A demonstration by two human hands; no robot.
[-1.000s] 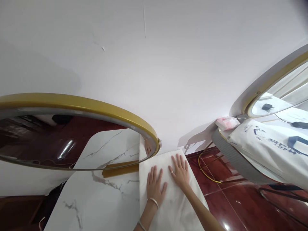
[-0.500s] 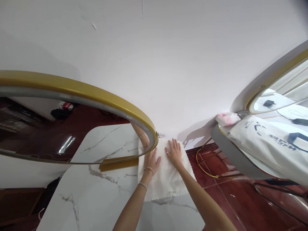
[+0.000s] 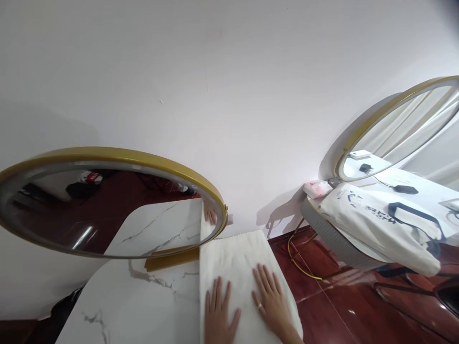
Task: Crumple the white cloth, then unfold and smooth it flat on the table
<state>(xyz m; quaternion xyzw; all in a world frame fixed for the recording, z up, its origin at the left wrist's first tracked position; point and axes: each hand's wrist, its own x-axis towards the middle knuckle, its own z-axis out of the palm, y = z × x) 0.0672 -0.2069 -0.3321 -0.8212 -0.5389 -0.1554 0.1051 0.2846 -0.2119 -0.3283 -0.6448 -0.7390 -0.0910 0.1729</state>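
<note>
A white cloth (image 3: 236, 258) with a scalloped edge lies spread over the right end of the marble-patterned table (image 3: 161, 301). My left hand (image 3: 219, 313) rests flat on it near the cloth's left edge, fingers stretched out and pointing to the wall. To the right, my right hand (image 3: 270, 298) also lies palm down on the fabric with its fingers spread; a ring shows on one finger. Neither hand grips anything. The near end of the cloth runs out of the bottom of the view.
A gold-framed oval mirror (image 3: 143, 155) stands over the table's back left, on a gold base (image 3: 172, 258). At the right, another table (image 3: 326, 231) holds a tissue pack (image 3: 317, 188) and a printed white cloth bag (image 3: 362, 215). Red tiled floor (image 3: 322, 310) lies between them.
Both hands have slid back from the wall side toward me over the cloth. More of the cloth's far part shows, lying flat. The view has tilted up a little.
</note>
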